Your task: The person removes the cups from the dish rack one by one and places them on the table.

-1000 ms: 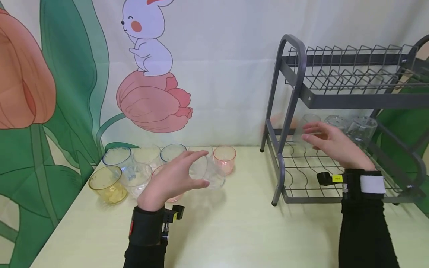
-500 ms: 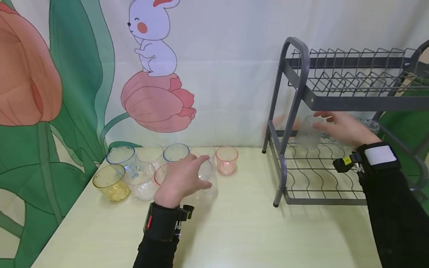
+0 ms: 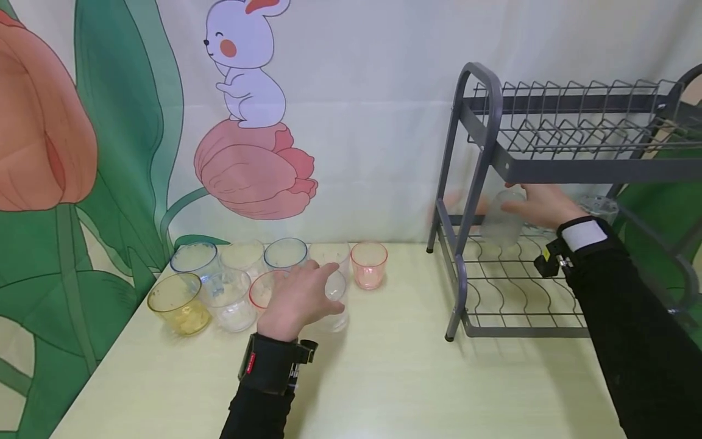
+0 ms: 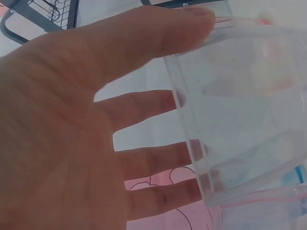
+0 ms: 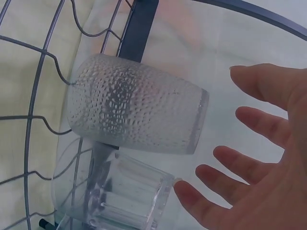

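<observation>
Thumb and fingers of my left hand span a clear glass near its rim, among the glasses on the table. In the left wrist view the thumb lies along one side while several fingertips show through the far wall. My right hand reaches under the rack's upper shelf, its fingers spread and slightly bent. Right beside them a frosted dimpled glass stands on the lower wire shelf with its narrower end up. A clear ribbed glass is next to it, the little fingertip right at its end.
A grey two-tier dish rack stands on the right, its upper bar close over my right hand. Around my left hand are a yellow glass, a blue-rimmed glass, a red-rimmed glass and a pink glass. A printed curtain hangs behind.
My left hand has moved slightly right, and its glass, tilted before, now stands straighter. My right hand has moved deeper under the upper shelf, near the dimpled glass.
</observation>
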`<action>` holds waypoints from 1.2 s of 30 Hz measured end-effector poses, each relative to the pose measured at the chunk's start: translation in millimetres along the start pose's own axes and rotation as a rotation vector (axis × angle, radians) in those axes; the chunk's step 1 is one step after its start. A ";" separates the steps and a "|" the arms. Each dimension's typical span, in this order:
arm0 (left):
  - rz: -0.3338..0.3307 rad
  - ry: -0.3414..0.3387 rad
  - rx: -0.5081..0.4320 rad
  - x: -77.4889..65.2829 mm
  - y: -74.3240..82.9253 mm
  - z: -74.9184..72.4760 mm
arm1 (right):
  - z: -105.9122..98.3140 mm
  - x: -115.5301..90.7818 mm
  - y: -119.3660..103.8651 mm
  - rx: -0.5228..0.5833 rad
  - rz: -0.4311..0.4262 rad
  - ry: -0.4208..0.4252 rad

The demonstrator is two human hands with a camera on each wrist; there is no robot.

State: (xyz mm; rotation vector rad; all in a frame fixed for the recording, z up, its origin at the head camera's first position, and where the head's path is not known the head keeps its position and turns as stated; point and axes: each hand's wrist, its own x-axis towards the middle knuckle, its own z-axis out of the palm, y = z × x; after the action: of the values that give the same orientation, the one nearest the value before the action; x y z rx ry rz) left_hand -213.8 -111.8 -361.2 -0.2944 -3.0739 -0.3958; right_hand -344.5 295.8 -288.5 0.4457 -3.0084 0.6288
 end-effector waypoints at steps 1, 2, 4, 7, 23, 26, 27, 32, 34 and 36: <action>-0.003 -0.002 -0.001 -0.2 -0.6 0.2 | 0.6 1.3 -0.8 0.001 -0.001 0.003; -0.005 -0.004 -0.002 -0.4 -1.1 0.5 | 1.0 2.3 -1.3 -0.001 -0.002 0.007; -0.005 -0.009 -0.008 -0.1 -1.5 1.3 | 1.4 4.1 -1.6 -0.009 -0.002 0.010; -0.010 -0.013 -0.008 0.3 -1.6 2.6 | 1.6 7.4 -1.2 -0.025 0.007 0.000; -0.033 -0.026 0.006 3.1 -3.2 5.6 | 17.0 20.5 -0.7 -0.207 0.072 -0.058; -0.032 -0.024 0.022 3.2 -3.1 5.5 | 21.6 21.4 -1.9 -0.264 0.073 -0.053; -0.032 -0.026 0.026 3.3 -2.8 5.7 | 23.1 22.0 -1.8 -0.278 0.065 -0.045; -0.027 -0.040 0.033 3.1 0.1 6.6 | 29.4 23.6 2.2 -0.282 0.065 -0.025; -0.028 -0.040 0.040 2.9 1.1 7.1 | 31.8 23.7 4.0 -0.270 0.076 -0.019; -0.030 -0.037 0.045 2.5 1.6 7.4 | 33.9 23.4 4.7 -0.259 0.083 -0.008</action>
State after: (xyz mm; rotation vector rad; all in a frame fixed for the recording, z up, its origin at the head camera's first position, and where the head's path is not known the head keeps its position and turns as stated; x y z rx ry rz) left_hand -216.0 -108.0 -367.8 -0.2570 -3.1215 -0.3249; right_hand -367.4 280.1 -319.2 0.3112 -3.0688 0.2337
